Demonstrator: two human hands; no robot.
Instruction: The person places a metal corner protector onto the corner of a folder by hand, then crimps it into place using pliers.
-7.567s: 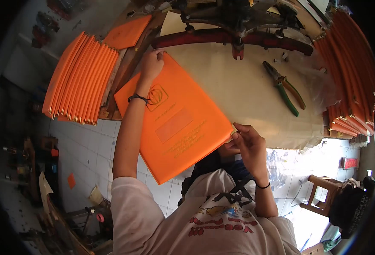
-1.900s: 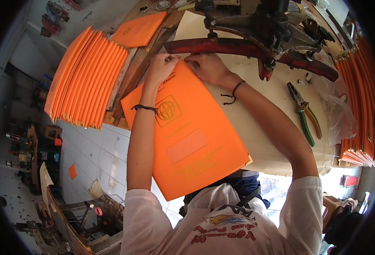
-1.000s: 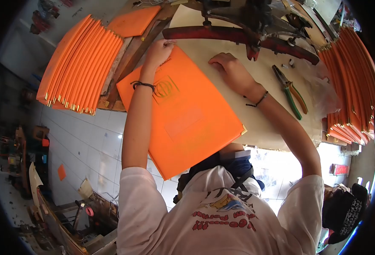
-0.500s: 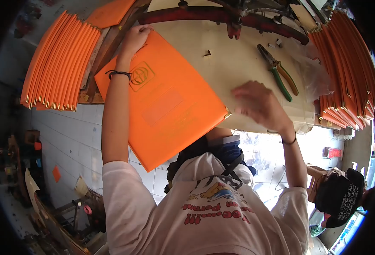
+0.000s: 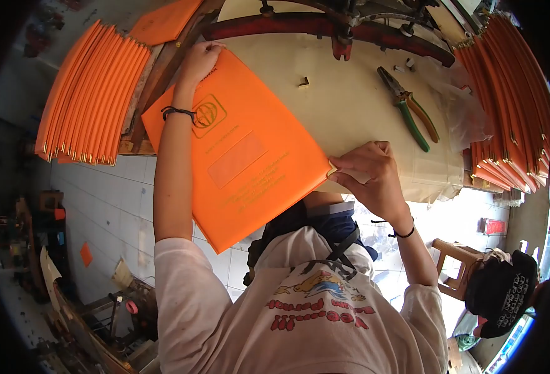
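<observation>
An orange folder [image 5: 250, 156] with a printed emblem and a clear window lies at a slant over the table's front edge. At its far edge my left hand [image 5: 201, 62] has its fingers curled round the cover. My right hand [image 5: 371, 171] pinches the gold metal corner [image 5: 331, 169] at the folder's right corner between thumb and fingers. A loose metal corner piece [image 5: 304, 81] rests on the table beyond the folder. Pliers [image 5: 409, 106] with green and orange handles lie open to the right, apart from both hands.
Stacks of orange folders stand at the left [image 5: 91, 93] and at the right [image 5: 508, 103]. A dark red metal frame [image 5: 275, 23] spans the table's back. Clear plastic [image 5: 465, 112] lies by the right stack. Another person in a black cap [image 5: 500, 293] is at lower right, near a stool [image 5: 455, 262].
My right hand has moved left and down from the air beside the folder and closed on its metal corner. The left hand keeps its hold, and the folder has hardly shifted.
</observation>
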